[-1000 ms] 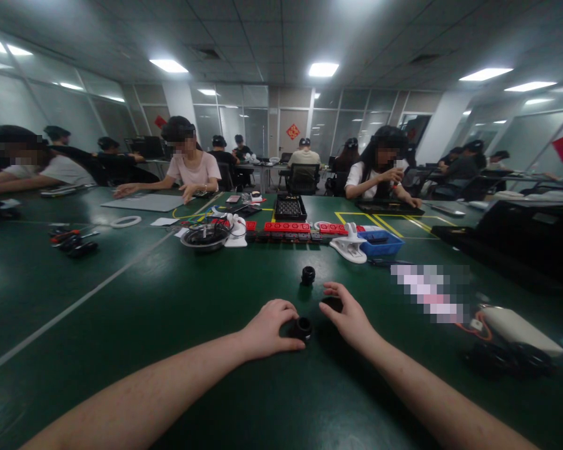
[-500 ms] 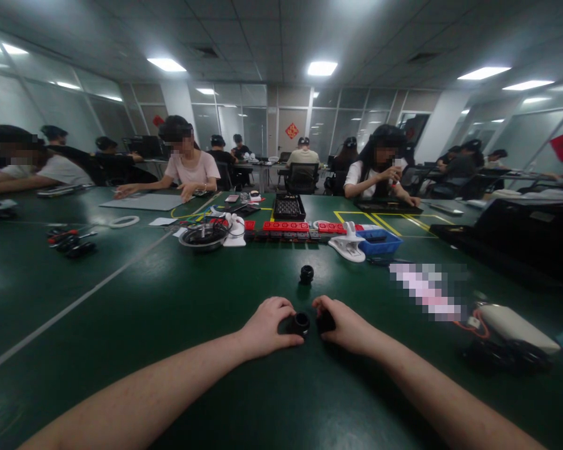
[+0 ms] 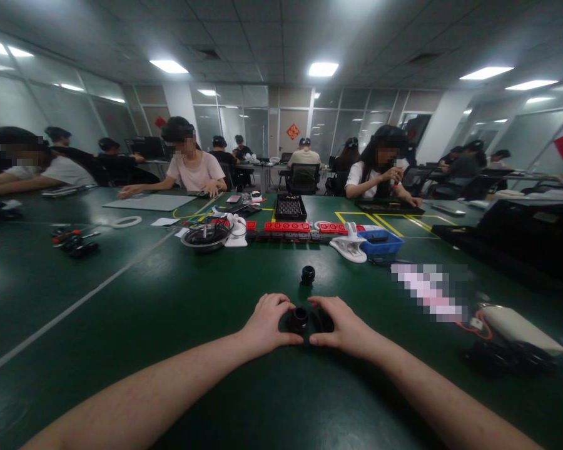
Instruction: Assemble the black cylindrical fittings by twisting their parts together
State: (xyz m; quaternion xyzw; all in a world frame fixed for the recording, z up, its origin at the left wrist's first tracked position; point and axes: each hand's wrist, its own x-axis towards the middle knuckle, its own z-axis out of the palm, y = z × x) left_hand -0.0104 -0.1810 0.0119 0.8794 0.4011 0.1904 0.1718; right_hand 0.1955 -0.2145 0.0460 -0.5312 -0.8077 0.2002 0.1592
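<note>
Between both hands [image 3: 304,325], black fitting [image 3: 300,317] bore-up.

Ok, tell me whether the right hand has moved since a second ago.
Yes. The right hand has come in leftward and nearer, closing on the black part that the left hand holds; judged against the loose black fitting, which stayed put.

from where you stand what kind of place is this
Probably a shared assembly workroom in an office: people sit along a long green table marked with tape lines, red parts trays and a blue bin lie mid-table, and glass partitions line the back.
</note>
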